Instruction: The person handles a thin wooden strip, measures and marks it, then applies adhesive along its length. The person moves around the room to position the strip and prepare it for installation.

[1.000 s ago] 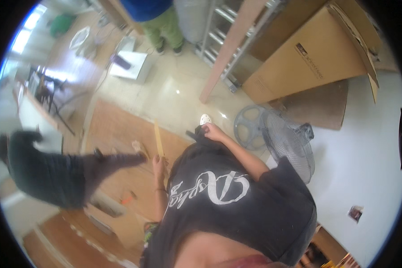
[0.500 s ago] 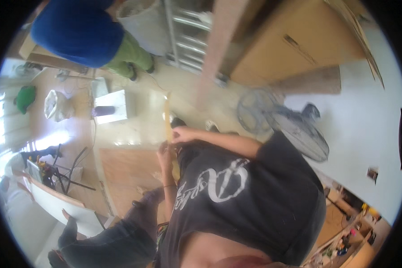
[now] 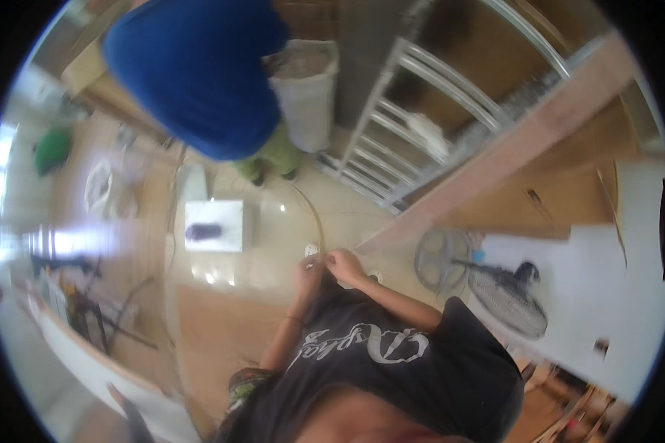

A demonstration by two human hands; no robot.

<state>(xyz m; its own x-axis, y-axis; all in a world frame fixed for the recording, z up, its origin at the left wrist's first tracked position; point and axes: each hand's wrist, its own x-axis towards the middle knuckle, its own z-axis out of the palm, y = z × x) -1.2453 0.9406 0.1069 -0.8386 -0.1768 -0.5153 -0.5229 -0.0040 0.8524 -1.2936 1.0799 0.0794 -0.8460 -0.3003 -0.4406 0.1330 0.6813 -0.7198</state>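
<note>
A long thin tan strip runs from my hands away across the tiled floor, bending left at its far end. My left hand is closed, its fingertips pinched together at the near end of the strip. Right beside it, my right hand is closed on the same end, its fingers curled in. Both hands are close together in front of my dark shirt. Blur hides the exact finger contact.
A person in a blue top stands ahead, next to a filled white sack. A metal ladder and a long reddish board slant at the right, near a fan. A white box sits on the floor.
My view has swung, bringing the person in blue and the ladder closer. Both hands have come level, side by side. The strip, straight before, now curves. The person at lower left has mostly left view.
</note>
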